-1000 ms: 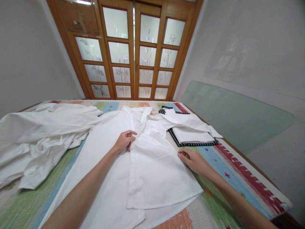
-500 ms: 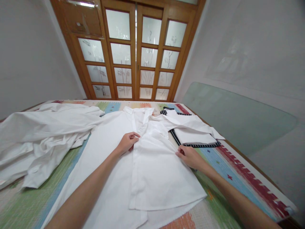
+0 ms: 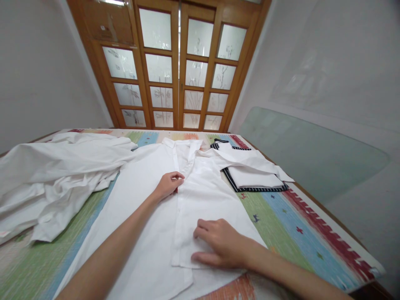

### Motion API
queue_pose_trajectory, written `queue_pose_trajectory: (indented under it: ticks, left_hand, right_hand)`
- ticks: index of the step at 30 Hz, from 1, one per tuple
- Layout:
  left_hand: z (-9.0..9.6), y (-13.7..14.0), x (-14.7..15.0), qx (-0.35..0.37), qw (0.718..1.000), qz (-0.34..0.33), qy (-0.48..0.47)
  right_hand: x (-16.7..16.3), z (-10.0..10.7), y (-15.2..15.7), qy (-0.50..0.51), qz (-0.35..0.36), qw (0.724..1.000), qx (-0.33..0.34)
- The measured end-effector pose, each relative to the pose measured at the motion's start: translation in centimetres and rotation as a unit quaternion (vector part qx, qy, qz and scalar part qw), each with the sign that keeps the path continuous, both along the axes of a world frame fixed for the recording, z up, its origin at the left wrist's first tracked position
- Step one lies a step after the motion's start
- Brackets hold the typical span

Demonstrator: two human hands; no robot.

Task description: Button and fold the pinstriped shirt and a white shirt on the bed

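Observation:
A white button-up shirt [image 3: 146,233] lies spread front side up, its collar pointing away from me and its hem towards me. My left hand [image 3: 169,184] pinches the shirt's front edge below the collar, thumb and fingers closed on the cloth. Over the lower front panel, close to the hem, is my right hand [image 3: 218,243]. Its thumb and fingers are apart, with nothing between them. One sleeve [image 3: 250,160] of the shirt stretches out to the right, across a folded white garment [image 3: 256,179] with black striped trim.
More crumpled white clothing [image 3: 62,179] is heaped on the left. Everything lies on a colourful striped cover [image 3: 290,233]. A pale green glass panel [image 3: 306,150] leans at the right wall. Wooden doors with glass panes [image 3: 178,75] stand behind.
My right hand has let go of the shirt's right side edge and moved left and towards me, over the hem. My left hand stays at the front edge.

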State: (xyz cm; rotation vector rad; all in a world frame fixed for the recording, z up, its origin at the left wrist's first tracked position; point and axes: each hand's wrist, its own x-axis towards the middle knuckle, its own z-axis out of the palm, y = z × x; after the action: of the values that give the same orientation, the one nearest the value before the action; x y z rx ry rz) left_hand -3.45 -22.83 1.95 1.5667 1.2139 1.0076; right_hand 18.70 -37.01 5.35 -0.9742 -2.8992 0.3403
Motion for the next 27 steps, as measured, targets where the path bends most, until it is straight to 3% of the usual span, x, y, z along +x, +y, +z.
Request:
queue_pose_trajectory:
  ticks: [3, 8, 17, 24, 27]
  left_hand:
    - [0.2, -0.2, 0.1, 0.003, 1.000, 0.010, -0.005]
    - [0.0, -0.1, 0.0, -0.006, 1.000, 0.002, 0.006]
    - [-0.5, 0.2, -0.1, 0.025, 0.999, -0.020, 0.007]
    - [-0.5, 0.4, 0.0, 0.125, 0.985, 0.063, 0.103]
    - [-0.9, 0.5, 0.1, 0.163, 0.973, 0.088, 0.137]
  right_hand:
    - [-2.8, -0.9, -1.0, -0.045, 0.064, 0.997, 0.026]
    - [-4.7, -1.6, -1.6, -0.076, 0.102, 0.988, 0.086]
    - [-3.2, -0.5, -2.4, -0.115, 0.209, 0.971, 0.030]
    - [-3.3, 1.1, -0.6, -0.103, 0.217, 0.970, -0.024]
    - [-3.8, 2.6, 3.1, -0.041, 0.105, 0.994, -0.001]
